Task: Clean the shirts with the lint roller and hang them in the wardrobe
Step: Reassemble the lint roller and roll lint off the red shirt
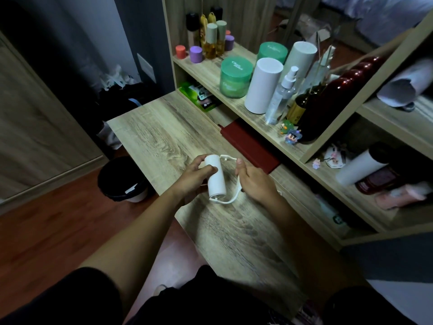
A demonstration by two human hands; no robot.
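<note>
A white lint roller point(216, 179) is held just above the wooden desk point(164, 137), its cylinder pointing away from me. My left hand point(195, 175) grips the cylinder from the left, thumb across its top. My right hand point(251, 178) holds the roller's thin white folding handle, which loops from the cylinder's far end round to its near end. No shirt is in view.
A shelf unit point(269, 127) at the desk's right holds green jars, white cylinders, a spray bottle, dark bottles and small figurines. A dark red case point(250, 144) lies beneath it. A black bin point(121, 179) stands on the floor to the left, by a wardrobe door point(35, 118).
</note>
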